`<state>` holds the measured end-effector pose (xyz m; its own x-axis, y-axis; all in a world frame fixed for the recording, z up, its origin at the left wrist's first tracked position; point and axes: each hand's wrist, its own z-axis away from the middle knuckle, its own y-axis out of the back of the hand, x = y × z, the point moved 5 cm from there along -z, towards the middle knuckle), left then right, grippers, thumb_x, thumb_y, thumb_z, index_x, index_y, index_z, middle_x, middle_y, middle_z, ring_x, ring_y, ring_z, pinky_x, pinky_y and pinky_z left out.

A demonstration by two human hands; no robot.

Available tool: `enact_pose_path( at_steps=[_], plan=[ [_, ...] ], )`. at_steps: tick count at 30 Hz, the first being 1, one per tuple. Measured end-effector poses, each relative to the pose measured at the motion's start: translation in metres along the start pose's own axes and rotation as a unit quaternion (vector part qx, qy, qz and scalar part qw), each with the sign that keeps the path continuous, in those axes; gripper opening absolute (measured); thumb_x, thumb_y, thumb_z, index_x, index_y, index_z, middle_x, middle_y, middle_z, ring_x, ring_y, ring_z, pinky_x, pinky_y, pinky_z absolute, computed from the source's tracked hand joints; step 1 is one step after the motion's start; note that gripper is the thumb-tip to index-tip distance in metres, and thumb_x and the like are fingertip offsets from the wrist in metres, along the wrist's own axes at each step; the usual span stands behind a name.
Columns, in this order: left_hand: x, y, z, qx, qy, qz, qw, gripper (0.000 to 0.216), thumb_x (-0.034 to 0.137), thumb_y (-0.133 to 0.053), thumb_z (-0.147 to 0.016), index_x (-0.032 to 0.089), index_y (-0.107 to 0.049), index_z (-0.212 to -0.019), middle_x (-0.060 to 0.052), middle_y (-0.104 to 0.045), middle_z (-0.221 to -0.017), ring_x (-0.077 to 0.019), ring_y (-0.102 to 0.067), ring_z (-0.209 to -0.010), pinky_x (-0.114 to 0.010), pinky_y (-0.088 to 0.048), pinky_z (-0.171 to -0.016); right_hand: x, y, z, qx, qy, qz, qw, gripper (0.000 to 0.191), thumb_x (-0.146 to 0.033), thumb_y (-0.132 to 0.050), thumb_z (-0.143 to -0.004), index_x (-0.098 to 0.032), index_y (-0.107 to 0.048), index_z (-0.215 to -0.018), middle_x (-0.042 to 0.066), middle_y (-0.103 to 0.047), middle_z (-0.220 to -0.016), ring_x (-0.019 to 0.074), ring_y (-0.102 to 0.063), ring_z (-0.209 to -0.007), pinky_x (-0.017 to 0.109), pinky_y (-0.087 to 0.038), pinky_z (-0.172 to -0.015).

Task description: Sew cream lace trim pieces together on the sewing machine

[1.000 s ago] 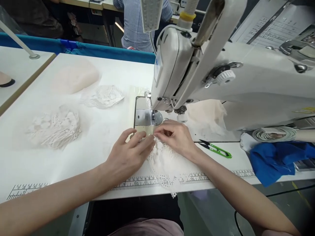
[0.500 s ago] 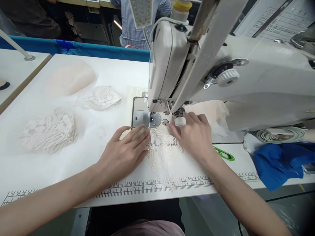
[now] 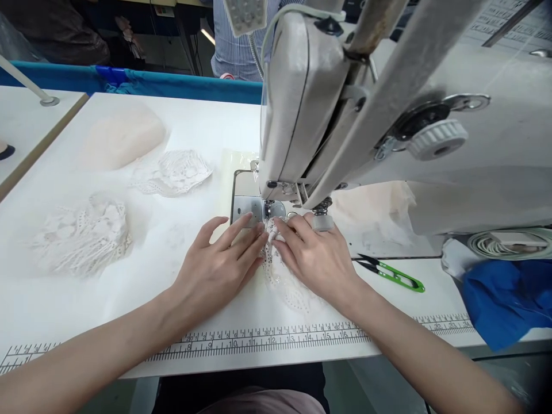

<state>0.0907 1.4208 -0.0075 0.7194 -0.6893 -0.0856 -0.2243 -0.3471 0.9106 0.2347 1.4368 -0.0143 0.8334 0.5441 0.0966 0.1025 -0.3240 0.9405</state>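
The right hand [image 3: 319,259] has shifted left onto the lace [image 3: 282,279] just near of the foot [image 3: 268,209], so the loosely spread left hand [image 3: 218,261] has help steadying it, though whether the right pinches cannot be told.

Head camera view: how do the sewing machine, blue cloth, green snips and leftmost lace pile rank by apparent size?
1. Sewing machine, by far
2. Leftmost lace pile and blue cloth: too alike to rank; the frame cuts off the cloth
3. Green snips
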Motion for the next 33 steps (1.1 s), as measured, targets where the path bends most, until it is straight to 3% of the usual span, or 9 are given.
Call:
enact_pose_path(
  at_steps=[12, 33],
  plan=[
    [0.000, -0.005, -0.008, 0.002, 0.008, -0.028, 1.000, 0.033, 0.034, -0.049, -0.100, 0.013, -0.064, -0.122, -0.006, -0.067, -0.125, -0.0266, -0.057, -0.125, -0.045, -0.040, -0.098, 0.010, -0.003, -0.009, 0.011, -0.012, 0.023, 1.000, 0.035, -0.033, -0.043, -0.101, -0.018, -0.067, -0.122, 0.008, -0.070, -0.102, 0.0224, -0.056, -0.097, 0.037, -0.036, -0.081],
    [0.002, -0.008, -0.007, 0.009, 0.010, -0.045, 0.999, 0.038, 0.039, -0.048, -0.100, 0.014, -0.060, -0.125, -0.009, -0.067, -0.126, -0.0259, -0.055, -0.126, -0.044, -0.040, -0.100, 0.014, -0.010, -0.010, -0.017, -0.017, 0.044, 0.999, 0.038, -0.035, -0.037, -0.103, -0.022, -0.068, -0.121, 0.011, -0.068, -0.103, 0.0236, -0.055, -0.100, 0.037, -0.035, -0.085]
  ],
)
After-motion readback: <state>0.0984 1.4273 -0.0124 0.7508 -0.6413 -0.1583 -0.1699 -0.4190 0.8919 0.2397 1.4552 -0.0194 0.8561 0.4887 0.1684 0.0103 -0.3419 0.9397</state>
